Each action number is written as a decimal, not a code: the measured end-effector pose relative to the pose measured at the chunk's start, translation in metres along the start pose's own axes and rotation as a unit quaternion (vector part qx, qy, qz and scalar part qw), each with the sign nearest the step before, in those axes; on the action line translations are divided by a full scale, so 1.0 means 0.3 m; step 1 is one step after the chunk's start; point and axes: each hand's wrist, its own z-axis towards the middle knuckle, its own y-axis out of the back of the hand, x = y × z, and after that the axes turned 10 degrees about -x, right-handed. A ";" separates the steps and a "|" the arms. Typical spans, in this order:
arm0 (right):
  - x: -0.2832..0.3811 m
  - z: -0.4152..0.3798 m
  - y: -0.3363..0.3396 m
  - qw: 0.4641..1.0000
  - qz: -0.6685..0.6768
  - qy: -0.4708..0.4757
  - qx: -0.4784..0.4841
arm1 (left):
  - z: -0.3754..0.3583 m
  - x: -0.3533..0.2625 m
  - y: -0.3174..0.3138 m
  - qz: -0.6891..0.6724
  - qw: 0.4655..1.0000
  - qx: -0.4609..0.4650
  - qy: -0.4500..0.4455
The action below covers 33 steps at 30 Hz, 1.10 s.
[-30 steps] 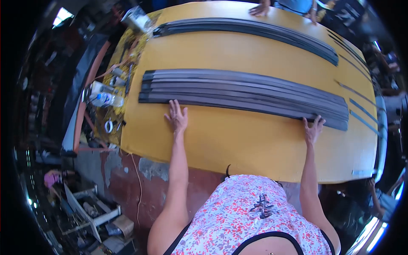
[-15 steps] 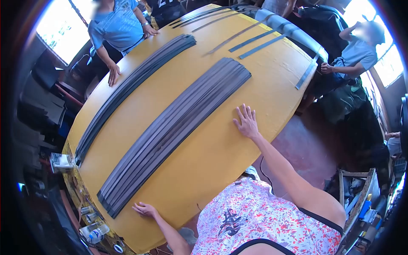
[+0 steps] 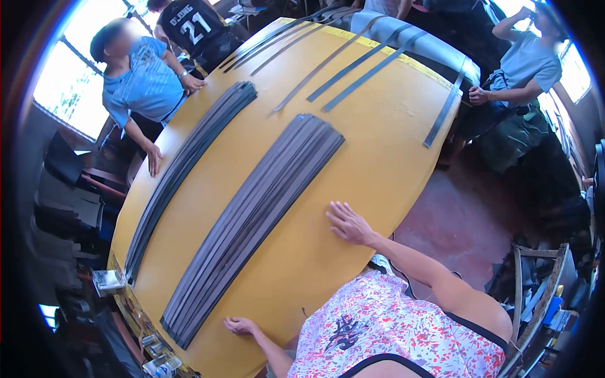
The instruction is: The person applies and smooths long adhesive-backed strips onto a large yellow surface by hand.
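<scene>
A wide yellow table (image 3: pixel 283 252) spreads out before me. Along its middle lies a long bundle of grey strips (image 3: pixel 252 220), with a second dark bundle (image 3: pixel 189 170) beyond it to the left. My right hand (image 3: pixel 348 223) rests on the yellow surface to the right of the nearer bundle, fingers spread, holding nothing. My left hand (image 3: pixel 241 325) is at the table's near edge, right of the bundle's lower end, its fingers loosely curled and apart with nothing in them. Several separate strips (image 3: pixel 372 69) lie across the far end.
A person in a blue shirt (image 3: pixel 144 85) leans on the table's left edge. Another person (image 3: pixel 532 63) sits at the far right; one in a black jersey (image 3: pixel 192 28) is behind. A clear container (image 3: pixel 109 281) sits at the left corner, a wooden rack (image 3: pixel 542 252) at the right.
The view has shifted, so the table and bundles appear lower and further left. My right hand has turned, its fingers now pointing more to the left. The person in blue shows more fully.
</scene>
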 end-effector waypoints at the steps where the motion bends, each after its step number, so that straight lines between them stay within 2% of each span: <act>1: -0.062 -0.006 0.026 0.991 0.121 0.007 0.054 | -0.042 -0.091 -0.014 -0.061 0.996 -0.044 -0.038; 2: -0.117 -0.017 0.055 0.965 0.240 0.013 0.109 | -0.079 -0.213 -0.004 -0.117 0.990 -0.041 -0.068; 3: -0.173 -0.017 0.083 0.963 0.246 0.010 0.111 | -0.127 -0.360 0.008 -0.171 0.980 -0.034 -0.098; 5: -0.314 0.008 0.147 0.983 0.172 -0.066 0.001 | -0.195 -0.698 0.052 -0.236 0.967 0.022 -0.099; 6: -0.403 0.041 0.180 0.993 0.091 -0.058 -0.049 | -0.214 -0.879 0.085 -0.283 0.951 0.047 -0.116; 7: -0.492 0.082 0.210 0.994 0.009 -0.048 -0.100 | -0.225 -1.060 0.110 -0.355 0.921 0.057 -0.152; 8: -0.563 0.112 0.239 0.994 0.014 -0.048 -0.097 | -0.236 -1.223 0.122 -0.399 0.891 0.068 -0.205; 10: -0.659 0.156 0.283 0.974 -0.110 -0.132 -0.149 | -0.264 -1.538 0.155 -0.479 0.829 0.163 -0.239; 12: -0.663 0.175 0.301 0.973 -0.111 -0.146 -0.139 | -0.270 -1.812 0.164 -0.493 0.767 0.196 -0.362; 15: -0.664 0.177 0.289 0.969 -0.098 -0.174 -0.143 | -0.313 -2.159 0.131 -0.508 0.704 0.366 -0.335; 18: -0.675 0.183 0.297 0.965 -0.087 -0.196 -0.152 | -0.386 -2.434 -0.028 -0.483 0.683 0.344 -0.427; 20: -0.657 0.194 0.323 0.960 -0.090 -0.213 -0.159 | -0.426 -2.567 -0.097 -0.457 0.666 0.380 -0.451; 22: -0.645 0.199 0.331 0.960 -0.087 -0.213 -0.162 | -0.468 -2.657 -0.203 -0.378 0.704 0.286 -0.530; 23: -0.641 0.199 0.331 0.960 -0.084 -0.214 -0.161 | -0.483 -2.681 -0.215 -0.311 0.734 0.332 -0.505; 24: -0.642 0.200 0.331 0.960 -0.080 -0.213 -0.161 | -0.494 -2.705 -0.208 -0.315 0.731 0.331 -0.507; 26: -0.643 0.201 0.332 0.959 -0.079 -0.215 -0.164 | -0.507 -2.731 -0.189 -0.174 0.762 0.381 -0.494; 28: -0.639 0.208 0.341 0.959 -0.074 -0.219 -0.164 | -0.534 -2.727 -0.208 -0.200 0.759 0.387 -0.485; 30: -0.631 0.208 0.348 0.960 -0.077 -0.221 -0.157 | -0.559 -2.705 -0.212 -0.275 0.714 0.443 -0.467; 31: -0.626 0.202 0.348 0.960 -0.077 -0.219 -0.159 | -0.573 -2.674 -0.147 -0.343 0.698 0.444 -0.444; 33: -0.630 0.208 0.345 0.959 -0.074 -0.216 -0.165 | -0.560 -2.596 0.001 -0.367 0.622 0.627 -0.292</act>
